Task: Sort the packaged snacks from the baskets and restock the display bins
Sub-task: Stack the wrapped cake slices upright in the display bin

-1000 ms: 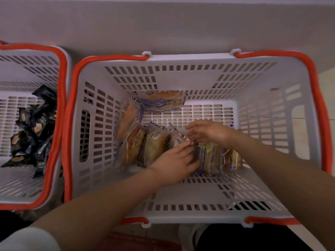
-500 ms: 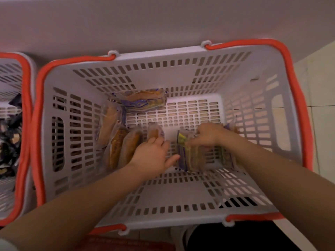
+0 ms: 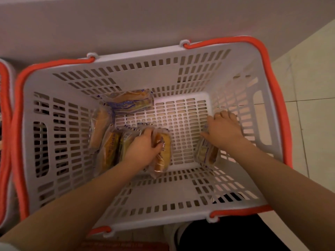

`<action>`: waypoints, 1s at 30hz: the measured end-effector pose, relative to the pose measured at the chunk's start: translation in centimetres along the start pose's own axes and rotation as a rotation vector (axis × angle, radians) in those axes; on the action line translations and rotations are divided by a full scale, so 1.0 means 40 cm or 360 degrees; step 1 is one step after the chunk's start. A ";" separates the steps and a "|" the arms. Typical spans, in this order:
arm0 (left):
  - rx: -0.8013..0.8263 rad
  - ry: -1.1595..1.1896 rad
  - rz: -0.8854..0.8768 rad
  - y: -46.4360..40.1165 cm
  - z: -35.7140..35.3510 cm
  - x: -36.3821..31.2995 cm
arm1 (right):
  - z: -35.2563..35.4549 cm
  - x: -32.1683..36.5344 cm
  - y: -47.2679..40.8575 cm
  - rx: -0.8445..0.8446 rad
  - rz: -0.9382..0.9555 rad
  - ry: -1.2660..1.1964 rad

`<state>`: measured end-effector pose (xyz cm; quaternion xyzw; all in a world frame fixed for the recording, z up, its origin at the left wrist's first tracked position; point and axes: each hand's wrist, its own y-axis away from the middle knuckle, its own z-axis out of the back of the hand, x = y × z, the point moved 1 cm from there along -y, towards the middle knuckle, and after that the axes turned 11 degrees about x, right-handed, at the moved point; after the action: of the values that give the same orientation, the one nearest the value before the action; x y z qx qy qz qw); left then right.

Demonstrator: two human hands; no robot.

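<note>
Gathering step in hand: collecting wrapped cakes from the basket [image 3: 235, 57], nothing yet lifted out.

Left hand [image 3: 143, 149] down on the basket floor, fingers curled round one cake packet [image 3: 162, 153], thumb side over its wrapper. Packet tilted on edge, just right of the hand. Three more packets [image 3: 110, 147] standing on edge directly left of that hand, touching one another; one further packet [image 3: 98, 129] beyond those against the left wall, and one lying flat [image 3: 130, 101] ahead of the hand at the far wall.

Right hand [image 3: 223, 129] against the right wall, fingers spread and fairly straight, palm pressed down on a small stack of packets [image 3: 206, 153] below the wrist. Looks like resting on rather than gripping them, though the underside of the hand is hidden, so not certain.

Second basket [image 3: 4, 124] only an edge at far left. No display bins in view.

Next move, as judged: left hand to close firmly and draw its packet toward the standing row or lift it clear; right hand to curl under the stack for a proper hold. Wrappers slick and crinkly, likely to slide apart if squeezed loosely. Then carrying out over the rim.
</note>
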<state>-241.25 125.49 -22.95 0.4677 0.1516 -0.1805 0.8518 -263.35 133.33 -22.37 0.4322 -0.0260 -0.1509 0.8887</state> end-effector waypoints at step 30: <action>-0.0086 -0.0012 -0.0071 0.091 0.059 0.110 | 0.093 0.174 -0.013 0.0421 0.0408 -0.0840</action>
<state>-235.48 124.54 -20.92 0.4404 0.1637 -0.1969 0.8605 -257.49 128.17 -21.03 0.4832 -0.3293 -0.1399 0.7991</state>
